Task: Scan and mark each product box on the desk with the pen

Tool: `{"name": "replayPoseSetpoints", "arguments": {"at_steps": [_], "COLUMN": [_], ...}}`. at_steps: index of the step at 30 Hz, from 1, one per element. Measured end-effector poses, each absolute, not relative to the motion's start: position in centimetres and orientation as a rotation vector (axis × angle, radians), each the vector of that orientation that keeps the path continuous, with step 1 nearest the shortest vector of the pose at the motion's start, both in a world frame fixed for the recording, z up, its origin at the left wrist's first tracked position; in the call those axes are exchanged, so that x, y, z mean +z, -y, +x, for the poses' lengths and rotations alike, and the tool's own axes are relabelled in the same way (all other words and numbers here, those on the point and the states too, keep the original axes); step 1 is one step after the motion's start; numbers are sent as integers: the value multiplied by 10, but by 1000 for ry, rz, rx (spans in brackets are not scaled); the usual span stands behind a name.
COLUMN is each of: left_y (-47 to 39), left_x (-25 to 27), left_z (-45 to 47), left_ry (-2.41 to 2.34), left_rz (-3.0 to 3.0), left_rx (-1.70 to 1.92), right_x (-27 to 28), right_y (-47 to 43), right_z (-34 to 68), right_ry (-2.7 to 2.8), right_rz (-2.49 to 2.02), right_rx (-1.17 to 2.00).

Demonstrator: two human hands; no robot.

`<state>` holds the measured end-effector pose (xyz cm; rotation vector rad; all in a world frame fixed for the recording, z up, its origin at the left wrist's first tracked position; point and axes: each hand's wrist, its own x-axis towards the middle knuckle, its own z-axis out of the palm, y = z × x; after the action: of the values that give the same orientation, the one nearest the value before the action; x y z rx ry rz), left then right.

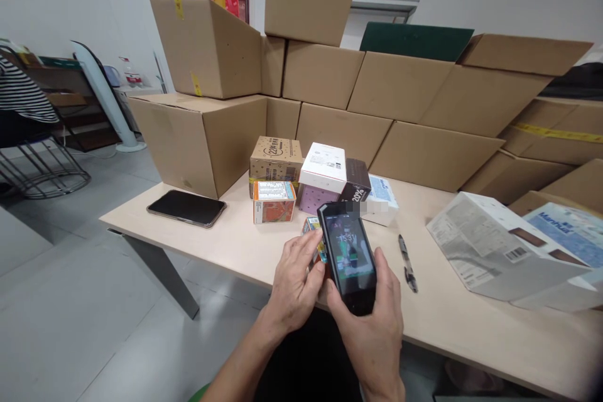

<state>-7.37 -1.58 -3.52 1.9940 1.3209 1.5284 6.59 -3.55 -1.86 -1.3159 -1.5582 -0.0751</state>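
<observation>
In the head view my right hand [372, 326] is closed round a black smartphone [349, 257], thumb on its left edge and fingers on its right. Its lit screen shows a clock and a picture. Close against the phone's left side, my left hand [296, 279] has its fingers and thumb closed on a small colourful box [321, 251]. Most of that box is hidden by the hand and the phone. A small orange and white box [274, 202] stands just beyond my left hand. To the right of the phone lies a pen [407, 264].
Another phone [187, 208] lies dark at the table's left end. Behind stand a brown printed box [276, 157], a white-and-purple box [323, 169] and a dark box [357, 179]. White cartons [499, 251] sit right. Large cardboard boxes [336, 132] are stacked along the back.
</observation>
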Motion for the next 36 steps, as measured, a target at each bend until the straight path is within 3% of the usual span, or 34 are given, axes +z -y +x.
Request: {"name": "replayPoseSetpoints", "arguments": {"at_steps": [11,21,30,36], "left_y": [16,16,9,4], "left_x": [-34,-32,-23,-23], "left_z": [-72,-71,-73,-71], "left_ry": [-1356,-1335,-1498,-1514], "left_rz": [1995,1987,1792,1816], "left_rx": [1512,1530,1160,1201], "right_x": [-17,-33,-59,-47], "right_y": [33,8,-14,-9], "right_z": [81,134,132,130], "right_ry": [1464,1489,1636,1563], "right_rz": [-1380,-1616,-1653,-1633], "right_rx": [-47,-329,-443,-398]}}
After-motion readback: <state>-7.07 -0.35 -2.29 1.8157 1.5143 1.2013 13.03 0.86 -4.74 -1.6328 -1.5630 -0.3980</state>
